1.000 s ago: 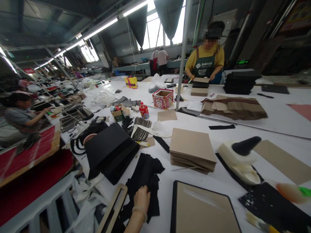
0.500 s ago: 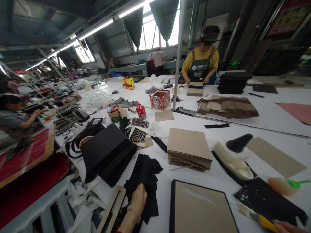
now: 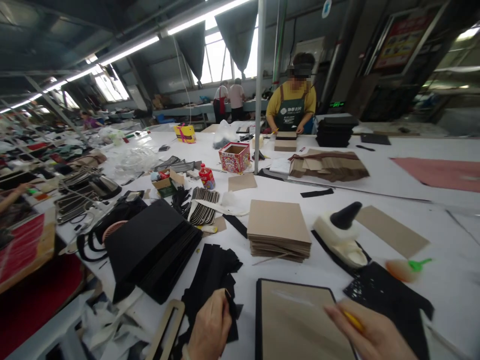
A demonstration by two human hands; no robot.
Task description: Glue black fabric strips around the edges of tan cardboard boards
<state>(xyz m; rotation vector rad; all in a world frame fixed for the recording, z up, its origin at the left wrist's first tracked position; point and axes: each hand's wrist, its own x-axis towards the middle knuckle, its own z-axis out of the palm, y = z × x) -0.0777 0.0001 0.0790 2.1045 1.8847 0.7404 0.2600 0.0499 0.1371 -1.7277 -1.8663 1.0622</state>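
Note:
My left hand (image 3: 210, 325) is closed on the end of a black strip, over a loose pile of black strips (image 3: 213, 272). My right hand (image 3: 371, 330) is wrapped round a yellow brush handle (image 3: 353, 321), blurred, above the right side of a tan board (image 3: 292, 320) with black edging. The brush's bristles cannot be made out. Behind the board stands a stack of tan boards (image 3: 279, 222). A stack of black boards (image 3: 150, 245) lies to the left.
A cream container with a black top (image 3: 339, 235) stands at right, near an orange object with a green tip (image 3: 403, 270). A tan slotted piece (image 3: 167, 330) lies left of my left hand. Across the table a person in a yellow shirt (image 3: 292, 107) works at small boards.
My left hand has come nearer with a black strip's end in its fingers. My right hand has moved left with the brush, over the edged board. The view has shifted right.

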